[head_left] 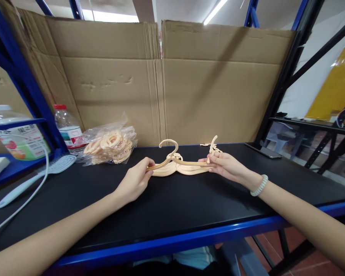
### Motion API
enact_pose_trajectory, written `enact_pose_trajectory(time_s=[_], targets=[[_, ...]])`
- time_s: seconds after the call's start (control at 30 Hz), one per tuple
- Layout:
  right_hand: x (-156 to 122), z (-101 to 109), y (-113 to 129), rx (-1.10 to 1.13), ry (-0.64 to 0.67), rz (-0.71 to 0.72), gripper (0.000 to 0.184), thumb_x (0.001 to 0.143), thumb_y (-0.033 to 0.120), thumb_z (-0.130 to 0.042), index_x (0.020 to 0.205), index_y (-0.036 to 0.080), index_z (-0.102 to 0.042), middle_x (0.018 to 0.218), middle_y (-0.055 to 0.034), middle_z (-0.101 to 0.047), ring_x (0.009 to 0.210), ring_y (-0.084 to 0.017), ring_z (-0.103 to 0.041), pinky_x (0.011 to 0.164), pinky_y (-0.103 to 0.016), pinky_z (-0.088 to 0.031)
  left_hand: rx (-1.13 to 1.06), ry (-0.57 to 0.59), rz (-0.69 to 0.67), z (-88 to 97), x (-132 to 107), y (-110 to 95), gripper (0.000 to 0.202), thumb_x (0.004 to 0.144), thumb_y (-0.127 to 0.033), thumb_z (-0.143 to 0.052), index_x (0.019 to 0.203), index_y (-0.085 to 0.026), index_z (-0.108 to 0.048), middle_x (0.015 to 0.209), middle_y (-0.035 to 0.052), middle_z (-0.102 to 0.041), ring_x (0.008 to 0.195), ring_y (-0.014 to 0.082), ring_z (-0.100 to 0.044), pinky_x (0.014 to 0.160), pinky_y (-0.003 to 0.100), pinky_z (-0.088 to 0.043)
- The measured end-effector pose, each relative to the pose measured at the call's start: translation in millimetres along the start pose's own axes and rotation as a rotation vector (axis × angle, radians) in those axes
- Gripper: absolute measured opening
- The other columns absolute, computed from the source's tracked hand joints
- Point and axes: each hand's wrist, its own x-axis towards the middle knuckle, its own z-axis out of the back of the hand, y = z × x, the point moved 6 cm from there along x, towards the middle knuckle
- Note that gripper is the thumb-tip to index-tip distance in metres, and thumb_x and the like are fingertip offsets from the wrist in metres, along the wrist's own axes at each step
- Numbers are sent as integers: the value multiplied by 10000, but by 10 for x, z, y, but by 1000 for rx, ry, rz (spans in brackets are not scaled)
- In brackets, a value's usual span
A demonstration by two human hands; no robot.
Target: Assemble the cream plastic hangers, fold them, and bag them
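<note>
— What do the hands hold?
— Left hand (135,181) and right hand (227,166) pinch opposite ends of stacked hangers (179,166), fingers closed tight.
— Where?
— Between the fingertips, at the black table (172,209).

Black bench top (172,207), blue front edge. Back left sit a bag of pale rings (110,145), a water bottle (68,128) and a white brush (34,180). Hangers (181,166) lie mid-bench, a phone (263,150) far right.

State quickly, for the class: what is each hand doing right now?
Left hand: closed on the left end of the hangers.
Right hand: closed on their right end.
</note>
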Motion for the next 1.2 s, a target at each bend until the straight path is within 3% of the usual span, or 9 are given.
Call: enact_pose_trajectory(time_s=[0.5, 0.87, 1.2], targets=[[-4, 10, -69, 0, -88, -85, 139, 843, 209, -643, 769, 147, -543, 709, -43, -666, 661, -136, -695, 546, -174, -560, 5, 6, -22, -13, -8, -9, 78, 859, -209, -384, 910, -210, -442, 852, 14, -554, 755, 175, -535, 693, 290, -407], [-17, -9, -104, -62, -36, -110, 251, 809, 321, -684, 704, 127, -563, 637, -74, -676, 596, -119, -674, 527, -153, -530, 15, -5, -19, -15, -13, -3, 72, 858, -204, -389, 908, -214, -440, 855, 13, -568, 760, 177, -557, 685, 285, -414], [-22, -8, -110, -30, -43, -152, 181, 839, 268, -653, 790, 96, -623, 863, -144, -708, 755, -161, -698, 540, -164, -534, 11, 0, -28, -19, -21, -19, 69, 859, -194, -392, 903, -213, -441, 860, 10, -562, 750, 170, -547, 681, 277, -409]])
